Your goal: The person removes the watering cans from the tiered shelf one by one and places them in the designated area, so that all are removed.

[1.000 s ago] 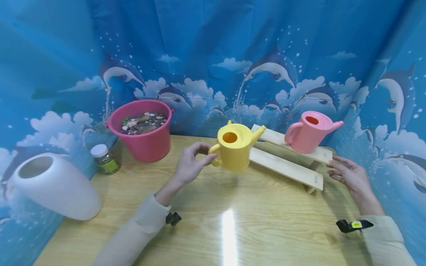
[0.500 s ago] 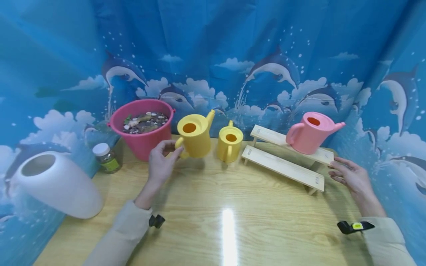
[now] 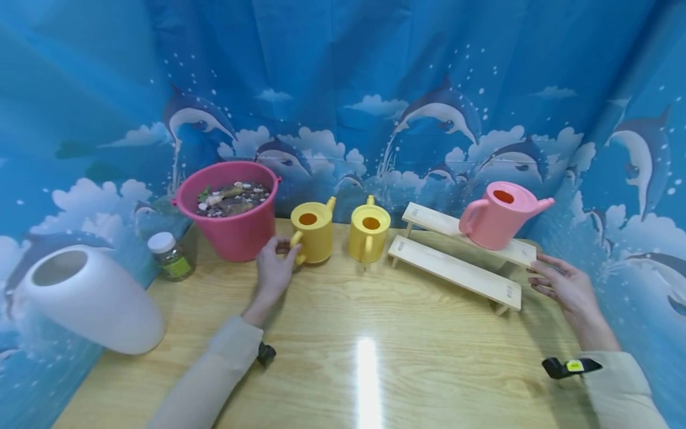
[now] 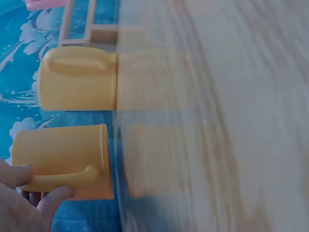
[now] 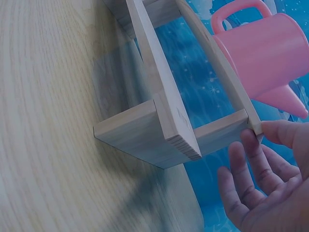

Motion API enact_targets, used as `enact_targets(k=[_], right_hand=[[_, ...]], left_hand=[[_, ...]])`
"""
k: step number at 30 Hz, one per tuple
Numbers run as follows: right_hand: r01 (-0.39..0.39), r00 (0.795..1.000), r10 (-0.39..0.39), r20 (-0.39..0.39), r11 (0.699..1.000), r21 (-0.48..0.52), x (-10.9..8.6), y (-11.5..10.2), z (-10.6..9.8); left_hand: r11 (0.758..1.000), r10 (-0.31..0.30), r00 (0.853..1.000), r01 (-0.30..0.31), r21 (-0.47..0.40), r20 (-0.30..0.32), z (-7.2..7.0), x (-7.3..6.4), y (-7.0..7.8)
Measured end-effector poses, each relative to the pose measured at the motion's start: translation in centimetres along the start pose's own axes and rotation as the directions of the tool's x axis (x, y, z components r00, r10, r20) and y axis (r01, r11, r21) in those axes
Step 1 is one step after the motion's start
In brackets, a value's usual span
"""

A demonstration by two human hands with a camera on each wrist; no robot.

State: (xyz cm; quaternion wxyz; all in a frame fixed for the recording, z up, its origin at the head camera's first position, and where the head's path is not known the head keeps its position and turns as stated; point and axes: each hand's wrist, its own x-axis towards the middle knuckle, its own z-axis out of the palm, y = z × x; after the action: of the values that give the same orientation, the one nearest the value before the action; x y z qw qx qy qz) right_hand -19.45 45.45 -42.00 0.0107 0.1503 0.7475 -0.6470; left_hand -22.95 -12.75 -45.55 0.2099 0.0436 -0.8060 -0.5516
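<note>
- Head view: yellow can [image 3: 316, 239] stands just right of the bucket [image 3: 236, 237], long axis upright, spout [image 3: 331, 204] pointing away, slightly right.
- Left hand [image 3: 273, 268] pinches its handle [image 3: 296, 239].
- Right hand [image 3: 569, 289] pinches the shelf [image 3: 436, 221] end.

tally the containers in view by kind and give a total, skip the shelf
Watering cans: 3
Bucket: 1
Jar: 1
Vase: 1
Total: 6

dolphin-print curtains [image 3: 332, 71] around a wood-grain table [image 3: 450, 357] suggest a makeshift booth.
</note>
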Motion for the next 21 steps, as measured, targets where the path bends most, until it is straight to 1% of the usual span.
enact_targets(k=[4, 13, 16, 21], right_hand=[[0.001, 1.0, -0.001, 0.003, 1.0, 0.011, 0.0, 0.1, -0.1], [0.001, 1.0, -0.001, 0.004, 1.0, 0.011, 0.0, 0.0, -0.1], [0.0, 1.0, 0.0, 0.004, 1.0, 0.012, -0.1, -0.1, 0.0], [-0.004, 1.0, 0.004, 0.001, 1.0, 0.006, -0.1, -0.2, 0.0]], left_hand=[[0.999, -0.032, 0.999, 0.032, 0.001, 0.007, 1.0, 0.3, -0.3], [0.998, -0.063, 0.998, 0.062, -0.016, -0.011, 3.1, 0.9, -0.4], [0.997, -0.083, 0.997, 0.083, -0.006, -0.009, 3.6, 1.1, -0.4], [0.996, -0.093, 0.996, 0.093, -0.012, -0.007, 4.0, 1.3, -0.2]])
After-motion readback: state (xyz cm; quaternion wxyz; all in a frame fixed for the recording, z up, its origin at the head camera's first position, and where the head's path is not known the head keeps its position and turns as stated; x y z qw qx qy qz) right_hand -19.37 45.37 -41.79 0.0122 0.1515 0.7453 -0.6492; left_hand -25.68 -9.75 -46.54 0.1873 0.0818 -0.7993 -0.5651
